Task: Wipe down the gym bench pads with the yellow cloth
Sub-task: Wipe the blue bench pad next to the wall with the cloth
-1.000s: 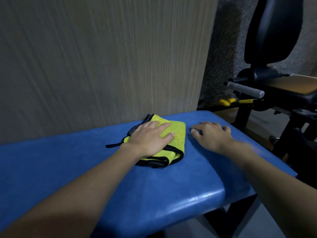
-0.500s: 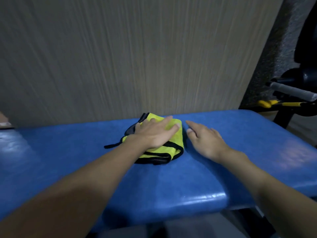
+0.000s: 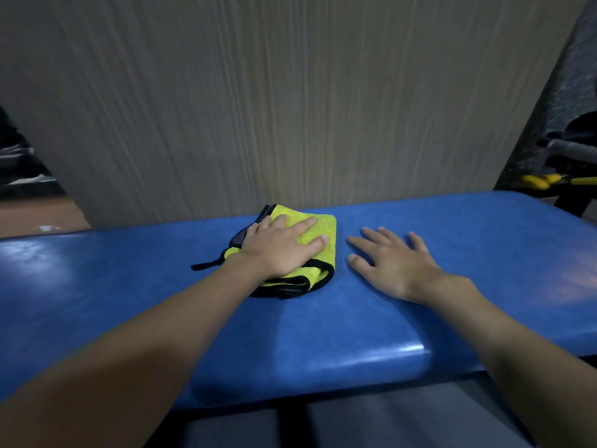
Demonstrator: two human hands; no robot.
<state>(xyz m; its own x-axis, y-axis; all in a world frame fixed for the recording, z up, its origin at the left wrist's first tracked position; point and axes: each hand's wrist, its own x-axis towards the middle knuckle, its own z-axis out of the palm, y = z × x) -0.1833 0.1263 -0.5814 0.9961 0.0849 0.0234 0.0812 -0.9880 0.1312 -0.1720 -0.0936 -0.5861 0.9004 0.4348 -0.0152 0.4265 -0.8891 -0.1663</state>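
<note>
Closest to me, both bare forearms reach forward from the bottom corners over the rounded front edge of the blue bench pad (image 3: 323, 344), whose vinyl shows a pale glare along that lip and softer patches of shine at its left and right ends. Below the pad I can make out only grey floor and a dark upright support, too dim to say more. Further in, my right hand (image 3: 392, 261) lies flat and released on the bare blue surface, palm down, fingers spread and pointing away and slightly left, gripping nothing. Just beside it, with a narrow strip of blue between them, my left hand (image 3: 284, 245) presses palm-down on the yellow cloth (image 3: 318, 226), fingers extended across its top rather than curled around it, thumb lying along the cloth's right side. The cloth is folded into a thick wad with black edging; its folded layers show at the near side, and a thin black loop (image 3: 205, 264) trails out to the left onto the pad. It sits near the middle of the pad's length, toward the far edge. Behind the pad rises a wood-grain wall panel (image 3: 290, 108), filling most of the view. At the far right, past the panel's edge, stands dark gym equipment with a grey bar (image 3: 573, 150) and a yellow-handled part (image 3: 542, 181); the far left is shadowed and unclear.
</note>
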